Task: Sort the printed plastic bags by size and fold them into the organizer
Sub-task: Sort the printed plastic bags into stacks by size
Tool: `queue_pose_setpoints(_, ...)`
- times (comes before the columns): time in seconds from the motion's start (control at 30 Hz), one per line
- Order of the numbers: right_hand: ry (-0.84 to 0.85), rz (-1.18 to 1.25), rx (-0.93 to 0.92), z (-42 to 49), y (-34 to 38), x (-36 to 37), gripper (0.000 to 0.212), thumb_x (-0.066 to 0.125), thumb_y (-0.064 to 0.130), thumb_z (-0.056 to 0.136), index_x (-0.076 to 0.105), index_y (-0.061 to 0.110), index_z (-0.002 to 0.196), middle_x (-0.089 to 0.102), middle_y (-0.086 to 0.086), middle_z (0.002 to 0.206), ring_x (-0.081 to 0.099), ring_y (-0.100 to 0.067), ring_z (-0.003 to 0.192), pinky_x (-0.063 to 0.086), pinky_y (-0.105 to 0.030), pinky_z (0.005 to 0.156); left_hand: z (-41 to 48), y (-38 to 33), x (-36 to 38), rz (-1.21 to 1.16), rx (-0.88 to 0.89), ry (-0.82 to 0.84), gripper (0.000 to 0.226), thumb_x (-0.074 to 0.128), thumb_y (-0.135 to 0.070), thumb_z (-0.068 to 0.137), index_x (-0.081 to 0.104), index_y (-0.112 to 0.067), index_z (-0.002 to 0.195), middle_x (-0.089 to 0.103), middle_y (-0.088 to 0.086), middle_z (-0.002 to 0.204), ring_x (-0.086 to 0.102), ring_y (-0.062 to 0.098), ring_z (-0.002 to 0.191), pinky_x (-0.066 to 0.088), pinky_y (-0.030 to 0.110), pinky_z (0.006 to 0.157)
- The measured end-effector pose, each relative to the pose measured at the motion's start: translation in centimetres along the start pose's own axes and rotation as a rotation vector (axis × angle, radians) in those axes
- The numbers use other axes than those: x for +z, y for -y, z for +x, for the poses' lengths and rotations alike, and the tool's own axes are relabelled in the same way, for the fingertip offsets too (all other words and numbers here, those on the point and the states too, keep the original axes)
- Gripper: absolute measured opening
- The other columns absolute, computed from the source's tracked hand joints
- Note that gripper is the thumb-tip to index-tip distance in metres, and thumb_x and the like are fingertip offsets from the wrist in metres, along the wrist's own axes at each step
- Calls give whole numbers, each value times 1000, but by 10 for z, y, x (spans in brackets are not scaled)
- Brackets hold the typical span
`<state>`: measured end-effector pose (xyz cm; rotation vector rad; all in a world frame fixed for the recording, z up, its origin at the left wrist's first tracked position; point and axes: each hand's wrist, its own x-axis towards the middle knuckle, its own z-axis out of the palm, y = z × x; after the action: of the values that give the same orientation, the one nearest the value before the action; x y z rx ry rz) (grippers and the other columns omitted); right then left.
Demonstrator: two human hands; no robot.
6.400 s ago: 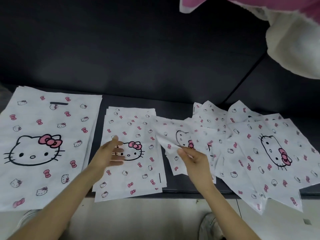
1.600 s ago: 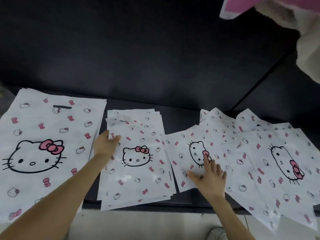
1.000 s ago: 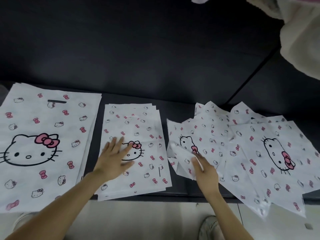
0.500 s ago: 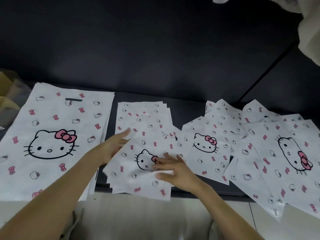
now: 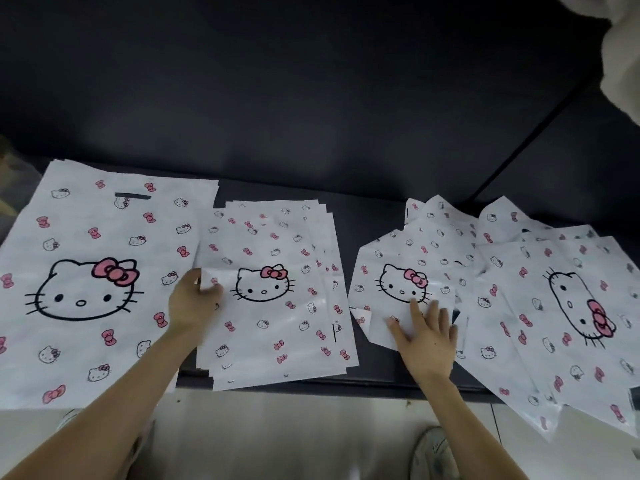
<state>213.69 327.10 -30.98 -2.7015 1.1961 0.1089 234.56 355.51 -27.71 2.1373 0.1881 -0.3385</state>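
White plastic bags printed with a cat face and pink bows lie on a dark surface (image 5: 374,209). A stack of large bags (image 5: 86,282) is at the left. A stack of medium bags (image 5: 277,323) lies in the middle, and my left hand (image 5: 192,303) pinches the left edge of its top bag. To the right lies a loose, unsorted heap of bags (image 5: 540,306). My right hand (image 5: 427,337) rests flat, fingers spread, on the small bag (image 5: 398,271) at the heap's left end.
The dark surface's front edge runs near my forearms, with pale floor (image 5: 294,431) and a shoe (image 5: 433,455) below it. A white plush thing (image 5: 620,53) hangs at the top right. Some bags at the right overhang the front edge.
The bag held between both hands half a second ago now lies squared on top of the medium stack. My right hand has moved right onto the small bag of the heap.
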Motion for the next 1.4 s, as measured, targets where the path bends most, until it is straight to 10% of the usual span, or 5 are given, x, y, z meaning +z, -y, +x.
queue_pose_setpoints(0.57,-379,157,-89,-9,0,11,17,59,17,82,76,15,83,74,-5,99,69,-28,94,50,-50,87,-6,-5,14,339,154,100,54,57,-1,86,38,-3,136,59,18,114,57,35,93,48,40,74)
queue_pose_setpoints(0.7,-430,261,-141,-11,-3,7,42,76,-21,57,77,11,85,75,-5,81,70,-25,65,55,-32,61,-16,-7,18,531,202,35,60,60,-1,85,34,3,139,51,31,117,51,45,102,42,47,86)
queue_pose_setpoints(0.83,-477,490,-79,-17,-1,-22,30,71,-14,73,77,10,91,74,-5,74,51,-4,48,34,-5,50,-25,-16,29,527,491,-144,52,77,-6,73,56,8,119,55,31,96,53,45,86,44,49,80)
queue_pose_setpoints(1.1,-232,771,-230,-40,5,-82,33,63,-4,85,74,21,104,67,18,68,48,-2,52,38,-6,55,-81,-96,75,-489,-86,715,59,72,-39,75,50,-24,127,67,-4,105,67,10,89,52,28,77)
queue_pose_setpoints(1.4,72,705,-216,-30,47,-65,35,66,32,87,62,33,122,66,17,115,59,-5,106,47,-27,94,-39,-67,39,-437,-12,263,25,64,-10,89,63,-25,109,61,4,116,59,20,96,50,28,79)
